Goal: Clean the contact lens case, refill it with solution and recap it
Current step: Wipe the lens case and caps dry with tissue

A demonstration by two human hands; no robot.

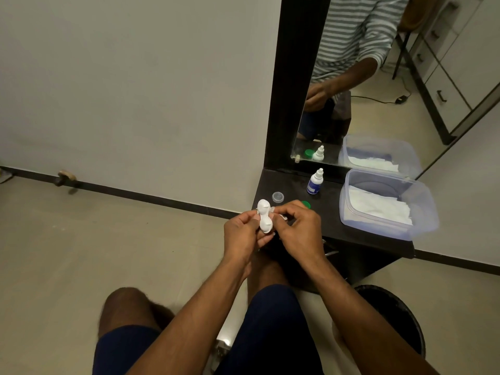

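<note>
1. The contact lens case (264, 216), white with two wells, is held up in front of the person, off the table (332, 212), its underside apparently toward the camera.
2. The case's long axis runs near-upright, one well above the fingers, the other low between both hands.
3. The left hand (243, 234) grips the case from its left side; fingers curled, pinching the narrow waist and lower well.
4. The right hand (296, 226) closes in from the case's right side. Its fingers are curled and seem to pinch a scrap of white tissue (281, 216) against the case. The contact point is partly hidden, so this is not certain.
5. Judgement: the step in hand is wiping. The upper well stands clear above both sets of fingers, so the right hand would need to travel up along the axis to reach it.
6. Beyond the fingers on the table: a clear cap (278, 197), nearest the case top; a green cap (306, 204), partly hidden just behind the right hand's knuckles; the solution bottle (315, 182), farther back.
7. Well to the right of the fingers is a plastic tub (422, 209) holding white tissues.
8. Both caps are off, so refilling and recapping are not yet done.
</note>
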